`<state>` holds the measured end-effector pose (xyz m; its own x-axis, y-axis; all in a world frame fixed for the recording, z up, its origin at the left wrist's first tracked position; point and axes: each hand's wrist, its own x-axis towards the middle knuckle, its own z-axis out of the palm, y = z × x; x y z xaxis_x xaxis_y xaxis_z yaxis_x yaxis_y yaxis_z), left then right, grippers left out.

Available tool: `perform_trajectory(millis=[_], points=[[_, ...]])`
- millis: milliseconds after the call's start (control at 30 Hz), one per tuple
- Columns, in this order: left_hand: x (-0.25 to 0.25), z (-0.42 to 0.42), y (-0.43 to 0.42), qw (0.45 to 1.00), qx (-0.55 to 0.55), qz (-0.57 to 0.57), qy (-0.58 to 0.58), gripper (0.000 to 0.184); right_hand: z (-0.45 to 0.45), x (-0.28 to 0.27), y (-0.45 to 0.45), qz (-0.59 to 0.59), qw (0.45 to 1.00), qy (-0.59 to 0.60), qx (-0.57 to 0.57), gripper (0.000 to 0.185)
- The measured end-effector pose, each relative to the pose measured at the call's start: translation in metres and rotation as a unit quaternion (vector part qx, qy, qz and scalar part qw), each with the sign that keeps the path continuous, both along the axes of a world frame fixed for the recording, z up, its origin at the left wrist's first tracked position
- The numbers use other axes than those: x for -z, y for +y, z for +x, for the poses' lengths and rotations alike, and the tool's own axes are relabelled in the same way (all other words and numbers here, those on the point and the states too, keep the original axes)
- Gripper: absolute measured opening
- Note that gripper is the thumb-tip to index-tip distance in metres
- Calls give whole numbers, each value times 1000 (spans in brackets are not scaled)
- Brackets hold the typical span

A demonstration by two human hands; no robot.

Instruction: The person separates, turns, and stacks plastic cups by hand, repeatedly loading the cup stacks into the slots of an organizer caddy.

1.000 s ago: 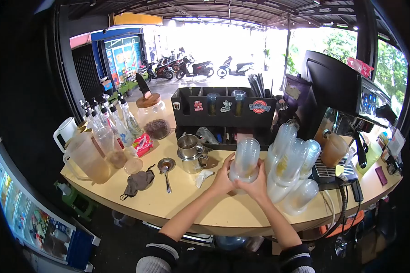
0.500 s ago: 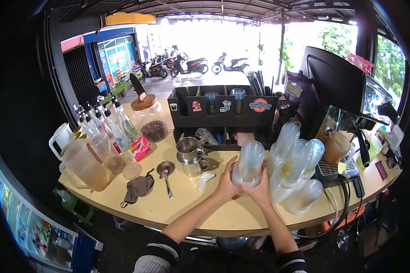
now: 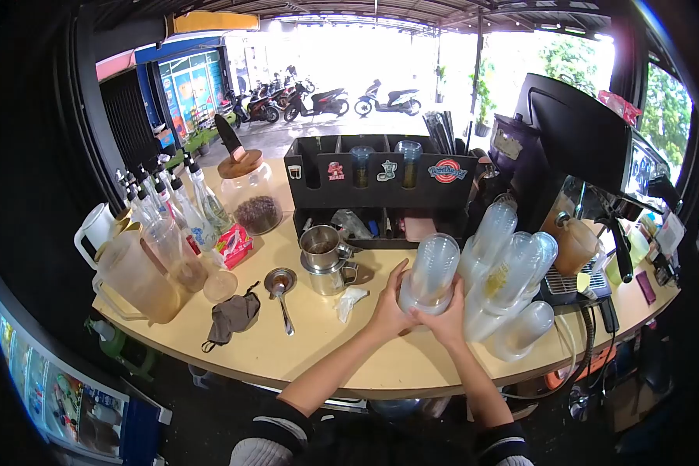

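Both my hands are wrapped round the lower part of a stack of clear plastic cups [image 3: 435, 264], which stands upright at the counter's front middle. My left hand [image 3: 391, 308] grips it from the left, and my right hand [image 3: 447, 314] from the right. Just right of them are more stacks of clear cups [image 3: 508, 273], and a shorter cup stack [image 3: 526, 330] sits nearest the edge. To the left are a crumpled white tissue [image 3: 351, 303] and a metal drip filter [image 3: 322, 247] on a metal cup [image 3: 328, 278].
A black organizer [image 3: 379, 186] stands behind, with an espresso machine [image 3: 575, 140] at right. On the left are a plastic pitcher [image 3: 136, 279], pump bottles [image 3: 190, 206], a glass jar [image 3: 255, 203], a dark cloth mask [image 3: 233, 317] and a spoon [image 3: 285, 311] on a small metal dish.
The held cup stack and both hands have shifted slightly right, closer to the other stacks. The camera view has turned a little. My grip looks the same.
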<state>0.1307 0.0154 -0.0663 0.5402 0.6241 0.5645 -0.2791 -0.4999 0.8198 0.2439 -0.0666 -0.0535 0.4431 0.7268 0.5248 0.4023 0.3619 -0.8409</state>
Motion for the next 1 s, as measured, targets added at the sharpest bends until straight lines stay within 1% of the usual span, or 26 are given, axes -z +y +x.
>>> perform_trajectory(millis=[67, 133, 233, 300, 567, 767, 833, 867, 900, 933, 1000], points=[[1, 0, 0, 1000, 1, -14, -3, 110, 1, -4, -1, -5, 1000, -13, 3, 95], [1, 1, -1, 1000, 4, -31, -6, 110, 1, -18, -3, -27, 998, -40, -27, 96], [1, 1, -3, 999, 5, -47, -7, 109, 5, -17, -3, -48, 997, -46, -36, 97], [-1, -1, -4, 1000, -2, -30, 7, 109, 6, -17, -4, -48, 997, -48, -38, 97], [3, 1, -2, 1000, 0, -23, 13, 110, 0, -26, -8, -42, 999, -28, -20, 95], [0, -3, -3, 999, -24, 15, 16, 109, 1, -22, -7, -33, 998, -18, -50, 95], [-4, -3, -7, 999, -33, 29, 25, 109, 5, -17, -6, -28, 996, -82, -28, 94], [-6, -2, -10, 999, -36, 25, 13, 107, 6, -16, -8, -27, 994, -103, -21, 94], [-7, -2, -11, 999, -39, 22, 1, 104, 5, -22, -9, -34, 994, -100, -22, 95], [-4, -1, -11, 999, -38, 22, 2, 104, 3, -25, -10, -41, 994, -96, -24, 95], [2, 1, -7, 999, -42, 15, 21, 98, 3, -26, -10, -48, 995, -79, -22, 96]])
